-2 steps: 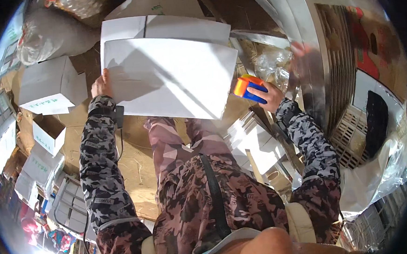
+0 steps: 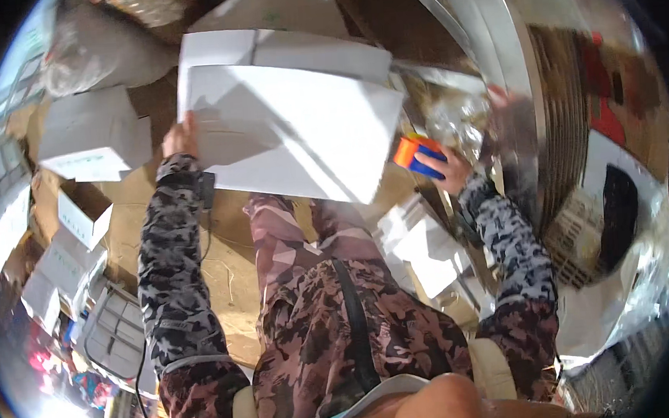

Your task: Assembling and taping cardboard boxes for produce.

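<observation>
We see the large white carton (image 2: 299,127) resting on the person's knees, its left edge pinched by the left hand (image 2: 181,139). The right hand (image 2: 448,167) has its grip wrapped around an orange-and-blue tape dispenser (image 2: 417,155), just beside the carton's right corner. Smaller white boxes (image 2: 89,136) lie on the floor to the left.

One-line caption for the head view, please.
Left hand steadies a white cardboard box; right hand holds an orange-and-blue tape dispenser at its edge.
</observation>
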